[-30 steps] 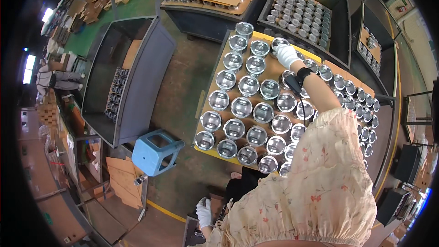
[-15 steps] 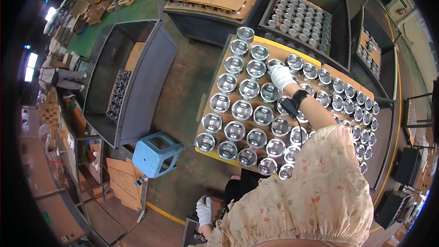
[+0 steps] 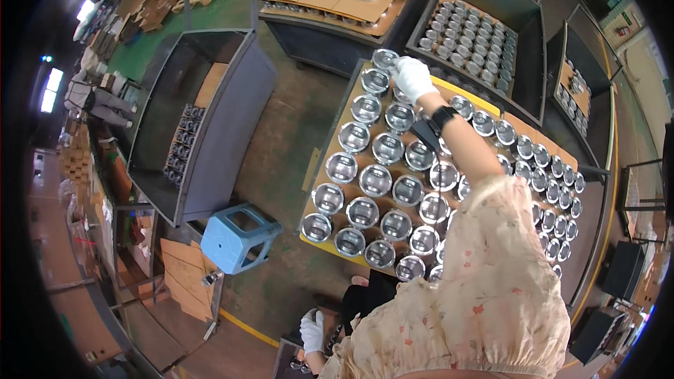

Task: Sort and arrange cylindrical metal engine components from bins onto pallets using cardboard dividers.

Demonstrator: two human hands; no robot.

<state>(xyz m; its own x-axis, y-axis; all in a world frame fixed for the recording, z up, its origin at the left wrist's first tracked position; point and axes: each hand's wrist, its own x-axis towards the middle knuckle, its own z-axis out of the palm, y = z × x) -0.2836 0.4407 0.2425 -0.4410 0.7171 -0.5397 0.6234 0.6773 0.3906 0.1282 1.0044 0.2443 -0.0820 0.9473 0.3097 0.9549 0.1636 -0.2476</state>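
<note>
Rows of shiny metal pistons (image 3: 375, 179) stand upright on a brown cardboard sheet with a yellow edge (image 3: 467, 95). My right hand (image 3: 413, 78), in a white glove, reaches to the far left corner of these rows. Its fingers are bent down together at the rim of the corner piston (image 3: 384, 58); the fingertips are partly hidden. Under the same hand, another piston (image 3: 401, 93) is partly covered. My left hand (image 3: 312, 330), also gloved, hangs low beside a dark box with small metal parts (image 3: 298, 363). Its thumb stands apart from loosely bent fingers, with nothing visible in them.
A blue plastic stool (image 3: 235, 238) stands left of the pistons. Beyond it is a grey metal bin (image 3: 235, 126) holding several pistons. Further bins (image 3: 530, 63) and a cardboard-topped cart (image 3: 330, 42) border the far side. Another person (image 3: 98, 102) bends at the far left.
My right hand has moved left and away from me, from a piston further inside the rows to the far left corner. My left hand stays low, almost unmoved. The view has shifted slightly.
</note>
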